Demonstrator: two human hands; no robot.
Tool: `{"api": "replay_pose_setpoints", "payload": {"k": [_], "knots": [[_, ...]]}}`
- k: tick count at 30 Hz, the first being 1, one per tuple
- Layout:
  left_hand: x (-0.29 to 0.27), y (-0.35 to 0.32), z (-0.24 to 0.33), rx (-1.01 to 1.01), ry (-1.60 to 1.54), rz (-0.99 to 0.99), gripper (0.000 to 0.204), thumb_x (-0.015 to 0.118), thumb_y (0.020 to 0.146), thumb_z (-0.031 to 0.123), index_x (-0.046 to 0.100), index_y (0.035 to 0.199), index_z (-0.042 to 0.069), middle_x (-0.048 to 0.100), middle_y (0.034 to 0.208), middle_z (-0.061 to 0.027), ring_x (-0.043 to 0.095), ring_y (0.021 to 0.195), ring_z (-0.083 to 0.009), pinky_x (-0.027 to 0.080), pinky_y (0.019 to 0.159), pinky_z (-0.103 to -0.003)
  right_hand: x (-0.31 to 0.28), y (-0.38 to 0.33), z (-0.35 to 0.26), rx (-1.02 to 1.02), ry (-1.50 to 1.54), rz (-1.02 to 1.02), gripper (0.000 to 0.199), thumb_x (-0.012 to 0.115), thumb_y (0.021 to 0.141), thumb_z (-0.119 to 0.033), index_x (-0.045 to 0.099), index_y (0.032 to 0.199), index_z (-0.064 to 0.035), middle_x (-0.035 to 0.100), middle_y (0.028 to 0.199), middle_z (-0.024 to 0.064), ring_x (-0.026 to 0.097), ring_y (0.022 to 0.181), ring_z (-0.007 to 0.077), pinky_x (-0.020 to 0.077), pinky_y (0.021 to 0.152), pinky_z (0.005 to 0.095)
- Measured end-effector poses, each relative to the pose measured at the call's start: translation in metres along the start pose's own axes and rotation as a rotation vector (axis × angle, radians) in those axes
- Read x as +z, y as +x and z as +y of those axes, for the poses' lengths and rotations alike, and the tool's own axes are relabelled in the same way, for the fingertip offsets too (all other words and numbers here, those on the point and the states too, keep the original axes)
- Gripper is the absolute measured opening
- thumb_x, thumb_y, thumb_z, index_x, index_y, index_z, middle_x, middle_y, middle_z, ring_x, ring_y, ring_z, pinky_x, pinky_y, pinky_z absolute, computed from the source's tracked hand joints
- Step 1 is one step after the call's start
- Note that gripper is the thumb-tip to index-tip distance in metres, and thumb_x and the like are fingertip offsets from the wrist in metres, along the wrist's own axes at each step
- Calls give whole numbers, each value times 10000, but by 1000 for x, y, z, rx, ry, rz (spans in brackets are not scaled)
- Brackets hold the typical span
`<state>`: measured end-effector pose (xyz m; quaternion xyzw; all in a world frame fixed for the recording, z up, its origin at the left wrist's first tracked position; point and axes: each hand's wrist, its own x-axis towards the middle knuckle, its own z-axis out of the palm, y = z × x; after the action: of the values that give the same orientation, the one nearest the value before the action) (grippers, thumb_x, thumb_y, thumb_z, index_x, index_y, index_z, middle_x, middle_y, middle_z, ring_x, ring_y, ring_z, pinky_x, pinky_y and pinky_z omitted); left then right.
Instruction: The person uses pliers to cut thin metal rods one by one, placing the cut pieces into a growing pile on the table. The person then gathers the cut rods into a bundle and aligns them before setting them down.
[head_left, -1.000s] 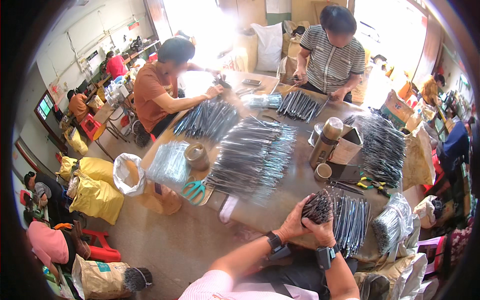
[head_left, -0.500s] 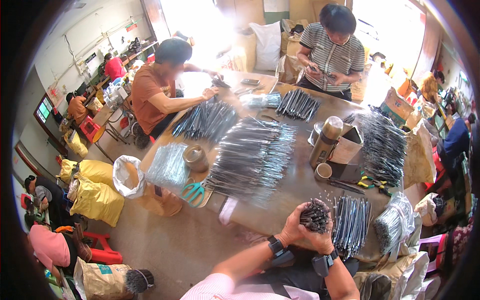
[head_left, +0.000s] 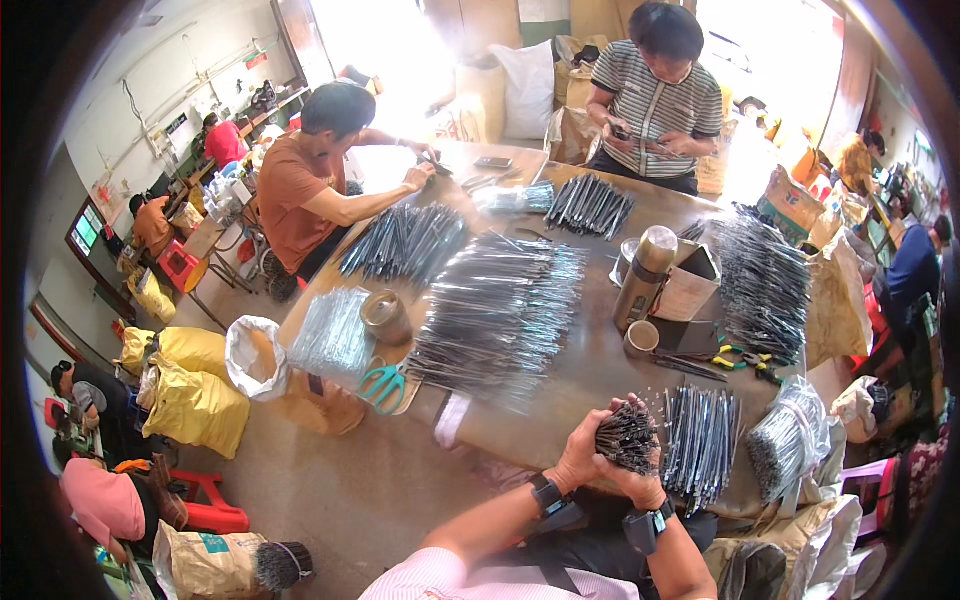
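A thick bundle of thin dark rods (head_left: pixel 627 437) stands between my two hands, its ends pointing up at the near edge of the table. My left hand (head_left: pixel 578 450) is wrapped round its left side. From below and the right, my right hand (head_left: pixel 640 487) closes on the same bundle; part of its fingers is hidden. Just right of my hands lies a row of similar dark rods (head_left: pixel 700 445). Beyond that is a batch of rods in a clear plastic bag (head_left: pixel 785 440).
A wide pile of rods (head_left: pixel 495 315) covers mid-table. Teal scissors (head_left: pixel 382 388), a lidded jar (head_left: pixel 388 318), a steel flask (head_left: pixel 647 275), a cup (head_left: pixel 641 339) and yellow-black pliers (head_left: pixel 740 360) lie around. Two people work across the table, one in orange (head_left: pixel 305 195), one in stripes (head_left: pixel 655 105).
The view has shifted slightly. Both hands stay round the bundle, which looks slightly tilted compared with before. The person in stripes has moved their hands a little.
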<state>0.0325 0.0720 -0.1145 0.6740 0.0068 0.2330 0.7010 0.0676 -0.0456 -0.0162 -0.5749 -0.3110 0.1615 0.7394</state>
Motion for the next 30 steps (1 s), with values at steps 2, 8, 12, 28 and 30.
{"api": "replay_pose_setpoints", "payload": {"k": [2, 8, 12, 28, 30], "knots": [[-2, 1, 18, 6, 75, -15, 523, 713, 791, 79, 503, 1267, 26, 623, 1138, -185, 630, 1094, -319, 497, 928, -384, 3, 1, -1, 45, 72, 28, 889, 823, 717, -29, 347, 1468, -14, 480, 1432, 120, 475, 1302, 212, 372, 1119, 367], [-1, 16, 37, -48, 133, -134, 522, 707, 840, 43, 482, 1306, -27, 616, 1225, -137, 576, 1150, -188, 458, 1008, -335, -3, -1, 15, 173, 65, 111, 743, 792, 750, -4, 450, 1409, -23, 529, 1376, 72, 502, 1260, 185, 391, 1096, 343], [2, 17, 40, -75, 168, -160, 527, 727, 822, 43, 495, 1286, -53, 615, 1237, -158, 572, 1171, -197, 454, 1013, -328, -8, -8, 14, 95, -187, 80, 736, 772, 752, 17, 447, 1411, -30, 540, 1359, 73, 507, 1259, 187, 397, 1098, 348], [10, 12, -3, -179, -143, -211, 510, 639, 870, 83, 432, 1329, 1, 628, 1192, -160, 622, 1108, -262, 478, 980, -365, -13, -14, 13, 257, -25, 71, 713, 765, 789, -21, 439, 1423, -3, 522, 1387, 74, 495, 1268, 196, 374, 1103, 337], [12, 12, 5, -160, -108, -199, 520, 695, 801, 53, 467, 1267, 14, 667, 1111, -179, 653, 1055, -287, 497, 926, -371, -16, -17, 7, 376, -35, 66, 724, 767, 779, -24, 443, 1425, -12, 520, 1387, 71, 499, 1256, 193, 381, 1096, 337]]}}
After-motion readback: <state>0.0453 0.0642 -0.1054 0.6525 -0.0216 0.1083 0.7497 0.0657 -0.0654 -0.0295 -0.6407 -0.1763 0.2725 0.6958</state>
